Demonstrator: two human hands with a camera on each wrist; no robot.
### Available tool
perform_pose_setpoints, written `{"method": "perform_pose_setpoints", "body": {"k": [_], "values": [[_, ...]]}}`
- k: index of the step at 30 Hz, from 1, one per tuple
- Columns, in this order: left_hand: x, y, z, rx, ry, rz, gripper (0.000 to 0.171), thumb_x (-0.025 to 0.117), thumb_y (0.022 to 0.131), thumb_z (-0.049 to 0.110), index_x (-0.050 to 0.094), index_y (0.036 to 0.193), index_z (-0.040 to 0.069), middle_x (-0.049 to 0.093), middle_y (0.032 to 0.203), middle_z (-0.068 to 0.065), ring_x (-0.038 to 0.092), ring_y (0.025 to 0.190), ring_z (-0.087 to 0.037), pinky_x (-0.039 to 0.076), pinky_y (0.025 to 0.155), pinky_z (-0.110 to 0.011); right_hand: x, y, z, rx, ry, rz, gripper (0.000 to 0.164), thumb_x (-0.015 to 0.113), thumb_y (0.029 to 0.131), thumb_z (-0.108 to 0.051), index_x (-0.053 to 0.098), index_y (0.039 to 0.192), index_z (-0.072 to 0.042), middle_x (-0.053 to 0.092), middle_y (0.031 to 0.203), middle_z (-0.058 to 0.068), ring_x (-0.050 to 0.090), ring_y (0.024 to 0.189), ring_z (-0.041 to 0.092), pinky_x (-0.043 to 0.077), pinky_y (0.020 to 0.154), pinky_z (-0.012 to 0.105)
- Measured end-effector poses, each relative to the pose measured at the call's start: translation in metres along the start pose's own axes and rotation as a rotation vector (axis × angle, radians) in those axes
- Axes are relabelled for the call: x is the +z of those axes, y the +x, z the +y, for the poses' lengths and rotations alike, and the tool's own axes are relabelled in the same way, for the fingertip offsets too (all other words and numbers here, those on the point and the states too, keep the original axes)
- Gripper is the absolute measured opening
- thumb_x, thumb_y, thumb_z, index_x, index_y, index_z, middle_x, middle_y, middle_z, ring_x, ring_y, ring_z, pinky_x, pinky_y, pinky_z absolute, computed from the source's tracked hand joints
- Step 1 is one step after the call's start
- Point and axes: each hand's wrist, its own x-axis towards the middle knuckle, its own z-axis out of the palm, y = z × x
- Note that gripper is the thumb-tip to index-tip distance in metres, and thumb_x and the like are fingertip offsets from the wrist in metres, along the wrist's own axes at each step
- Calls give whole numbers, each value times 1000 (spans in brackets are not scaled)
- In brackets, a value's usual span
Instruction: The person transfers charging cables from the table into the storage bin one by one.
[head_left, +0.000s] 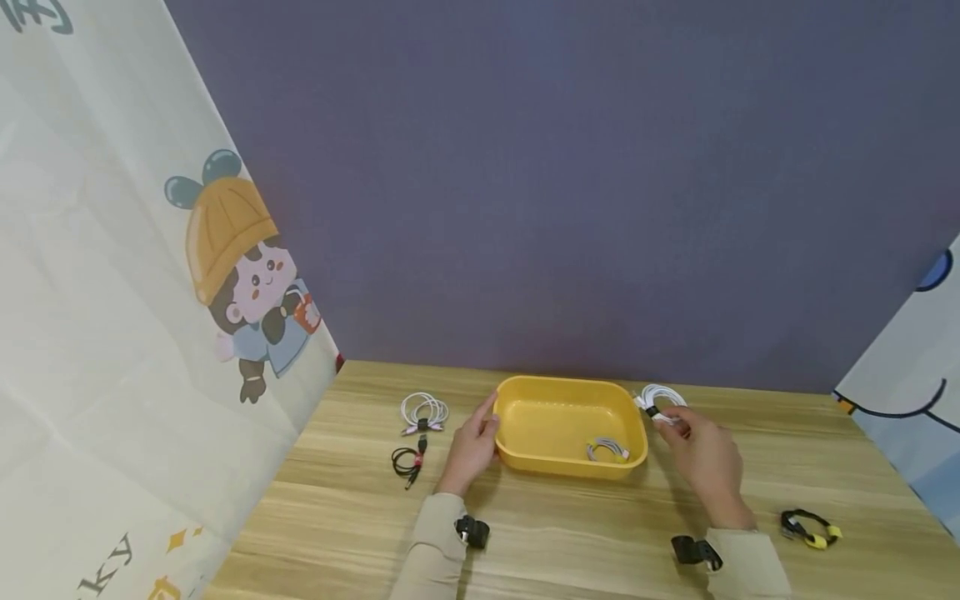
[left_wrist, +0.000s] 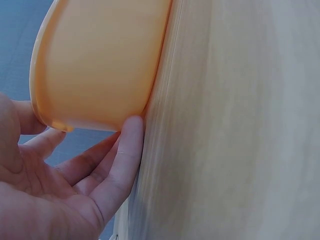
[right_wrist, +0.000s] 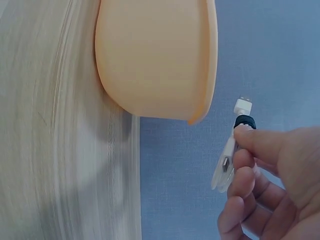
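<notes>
In the head view, a yellow plastic bin (head_left: 525, 463) stands on the table, with a grey coiled cable (head_left: 606, 450) inside at its front right. My left hand (head_left: 472, 450) holds the bin's left end, thumb at the rim and fingers against the outer wall (left_wrist: 100, 65). Right of the bin, raised off the table, my right hand (head_left: 705, 458) pinches a coiled white USB cable (head_left: 663, 395) by its black strap. The right wrist view shows the cable's white plug (right_wrist: 243, 106) pointing up past the thumb, apart from the bin's right end (right_wrist: 155, 60).
Left of the bin lie a coiled white cable (head_left: 425, 411) with a dark strap and a black cable (head_left: 407, 461) with a red tie. A black cable (head_left: 810, 528) with yellow ties lies at the right. A dark blue partition (head_left: 570, 183) rises behind the wooden table (head_left: 570, 533).
</notes>
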Motion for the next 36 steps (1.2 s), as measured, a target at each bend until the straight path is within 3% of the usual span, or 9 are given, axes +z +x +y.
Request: {"method": "perform_pose_setpoints", "body": {"k": [4, 11, 36], "values": [[0, -1, 0, -1, -6, -5, 48, 47, 110, 29, 41, 157, 33, 72, 120, -19, 70, 78, -15, 63, 68, -32, 1, 0, -2, -7, -7, -2, 26, 72, 97, -24, 74, 115, -6, 72, 81, 6, 56, 59, 13, 39, 47, 30], [1, 0, 2, 4, -6, 0, 47, 48, 109, 29, 43, 156, 36, 73, 112, -18, 68, 73, -16, 61, 67, -33, 5, 0, -5, -31, 4, 23, 23, 73, 95, -22, 75, 112, -6, 71, 78, 5, 51, 57, 12, 37, 47, 29], [1, 1, 2, 13, 2, 7, 47, 47, 110, 28, 44, 156, 35, 73, 112, -18, 68, 74, -15, 61, 66, -30, 17, -2, -13, -105, 23, 51, 19, 77, 92, -19, 77, 107, -6, 68, 73, 2, 47, 56, 8, 35, 49, 25]]}}
